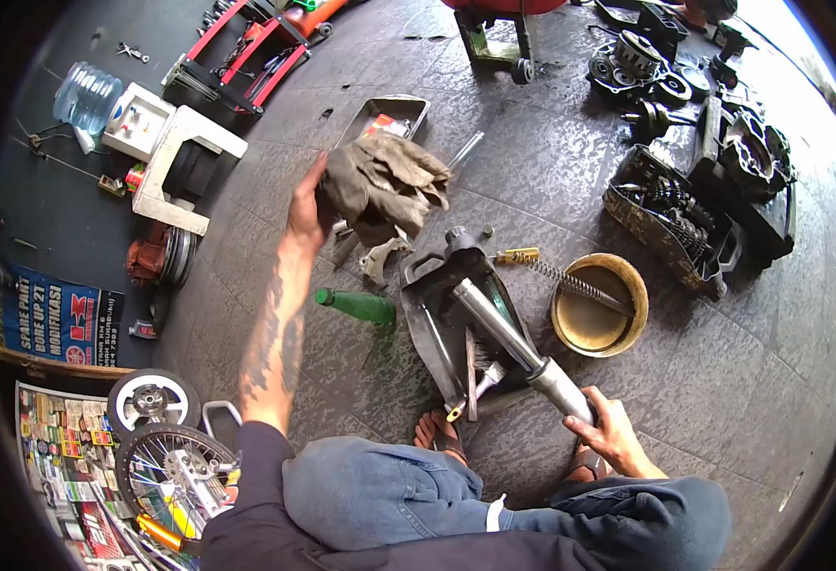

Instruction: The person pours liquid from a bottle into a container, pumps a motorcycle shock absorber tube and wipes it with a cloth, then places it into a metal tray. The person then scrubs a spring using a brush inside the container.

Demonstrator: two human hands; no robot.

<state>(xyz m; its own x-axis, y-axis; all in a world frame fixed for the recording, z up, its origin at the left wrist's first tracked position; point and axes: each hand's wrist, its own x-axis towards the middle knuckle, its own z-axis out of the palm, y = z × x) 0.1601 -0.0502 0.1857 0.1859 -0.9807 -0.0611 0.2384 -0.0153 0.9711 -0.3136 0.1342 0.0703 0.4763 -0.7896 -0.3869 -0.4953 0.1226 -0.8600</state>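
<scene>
My left hand (309,205) grips a crumpled grey-brown rag (384,186), raised out ahead of me; the rag hides most of its fingers. Low on the right, my right hand (613,433) is wrapped round the thick lower end of a motorcycle fork tube (513,338). The fork slants up and left, its bright end over a black drain pan (424,347). In that pan lie a brush (475,366) and a metal tool with a yellowish tip (455,412). A green bottle (359,305) lies left of the pan. A long spring (580,285) leans across a round basin (639,319) of murky liquid.
Greasy engine parts (670,205) crowd the floor at right. A metal tray (418,114) with a small box sits beyond the rag. At left are a white stool (175,143), a red tool cart (270,67) and wheels (166,457). My feet (437,433) flank the pan's near end.
</scene>
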